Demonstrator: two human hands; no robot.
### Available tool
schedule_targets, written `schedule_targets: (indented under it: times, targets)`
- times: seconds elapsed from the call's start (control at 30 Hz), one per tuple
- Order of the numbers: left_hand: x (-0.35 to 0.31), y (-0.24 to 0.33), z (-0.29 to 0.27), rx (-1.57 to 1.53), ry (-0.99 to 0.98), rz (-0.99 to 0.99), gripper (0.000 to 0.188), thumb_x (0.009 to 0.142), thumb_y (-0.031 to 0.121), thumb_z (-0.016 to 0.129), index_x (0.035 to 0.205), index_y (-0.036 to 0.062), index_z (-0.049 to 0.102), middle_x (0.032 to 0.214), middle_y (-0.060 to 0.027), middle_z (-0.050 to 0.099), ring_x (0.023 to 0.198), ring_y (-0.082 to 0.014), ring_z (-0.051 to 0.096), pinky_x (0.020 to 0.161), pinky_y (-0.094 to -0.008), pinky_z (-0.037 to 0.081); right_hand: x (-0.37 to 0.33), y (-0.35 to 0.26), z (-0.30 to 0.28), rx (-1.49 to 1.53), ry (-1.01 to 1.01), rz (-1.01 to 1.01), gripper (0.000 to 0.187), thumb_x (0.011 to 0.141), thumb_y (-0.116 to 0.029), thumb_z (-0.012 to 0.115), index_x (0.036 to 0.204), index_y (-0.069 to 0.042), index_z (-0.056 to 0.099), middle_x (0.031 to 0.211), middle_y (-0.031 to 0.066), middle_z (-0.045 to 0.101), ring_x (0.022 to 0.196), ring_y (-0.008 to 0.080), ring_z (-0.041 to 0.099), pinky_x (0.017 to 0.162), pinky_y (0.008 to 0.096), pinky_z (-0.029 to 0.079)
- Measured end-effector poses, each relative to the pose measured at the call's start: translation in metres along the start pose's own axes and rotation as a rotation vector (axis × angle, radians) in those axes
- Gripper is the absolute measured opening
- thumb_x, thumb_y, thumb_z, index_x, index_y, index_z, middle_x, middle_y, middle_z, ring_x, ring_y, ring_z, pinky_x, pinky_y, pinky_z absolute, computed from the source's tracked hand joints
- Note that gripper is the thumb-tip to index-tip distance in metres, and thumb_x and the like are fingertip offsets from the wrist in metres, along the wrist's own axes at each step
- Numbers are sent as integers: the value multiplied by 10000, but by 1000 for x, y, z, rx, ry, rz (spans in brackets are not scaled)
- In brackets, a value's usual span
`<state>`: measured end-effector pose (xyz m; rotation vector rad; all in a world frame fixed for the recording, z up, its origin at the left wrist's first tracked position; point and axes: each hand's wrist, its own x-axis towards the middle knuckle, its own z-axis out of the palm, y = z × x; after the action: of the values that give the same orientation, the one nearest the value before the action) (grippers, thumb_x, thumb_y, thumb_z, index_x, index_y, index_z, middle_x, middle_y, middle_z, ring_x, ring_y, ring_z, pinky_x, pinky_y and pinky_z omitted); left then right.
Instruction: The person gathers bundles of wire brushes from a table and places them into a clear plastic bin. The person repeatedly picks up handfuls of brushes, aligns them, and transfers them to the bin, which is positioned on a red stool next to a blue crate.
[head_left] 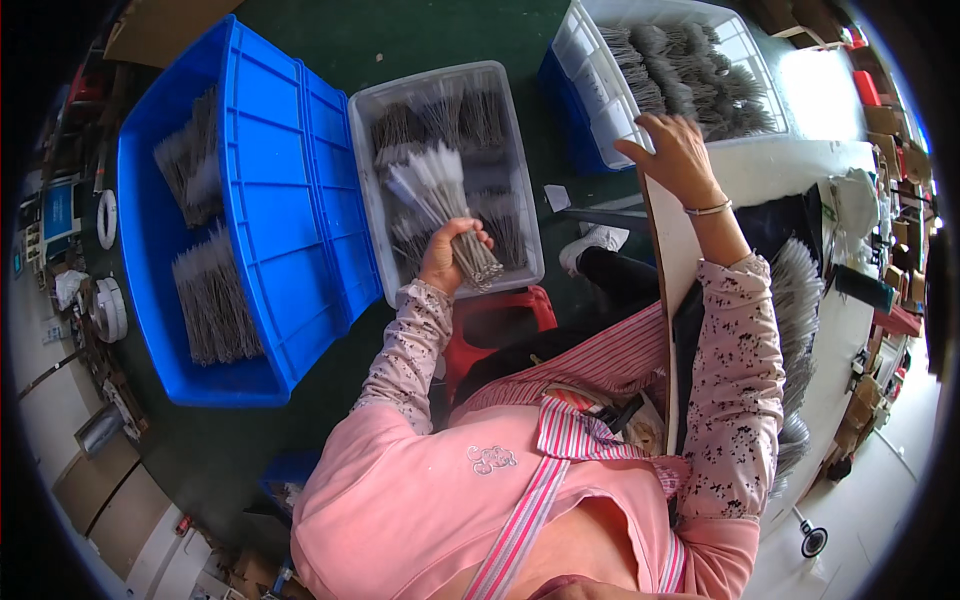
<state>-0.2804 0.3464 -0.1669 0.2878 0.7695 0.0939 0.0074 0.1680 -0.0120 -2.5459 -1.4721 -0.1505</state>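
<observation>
Left hand [453, 257] grips brush bundle [437, 190] over grey bin [516, 140] — right hand [684, 160], thumb spread wide, near white crate [597, 95] — pink top [400, 490] bears embroidered emblem [492, 460].

Brushes [484, 118] in crate [529, 205]; tub [275, 160] at left

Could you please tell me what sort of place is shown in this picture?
Probably a workshop or small factory: a large blue plastic crate and a grey rectangular plastic bin both hold many thin, grey, brush-like pieces, and the left hand grips a pale-tipped bundle of similar pieces.
</observation>
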Motion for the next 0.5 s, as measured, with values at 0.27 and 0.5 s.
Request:
schedule_targets:
  times: [0.27,0.5]
  targets:
    - [112,19,-122,172,469,-43,183,708,55,674,840,6,558,661,-110,579,540,-246,609,514,-385,551,5,-2,9,167,-339,266,423,845,-445,578,674,-61,622,580,163,587,599,361,606,576,431,471]
    - [248,106,-149,725,835,318,444,653,48,711,1050,-58,541,823,-186,646,607,-270,641,559,-363,531,14,-5,6,198,-386,308,344,821,-360,616,689,-47,556,587,165,579,590,370,593,548,435,447]
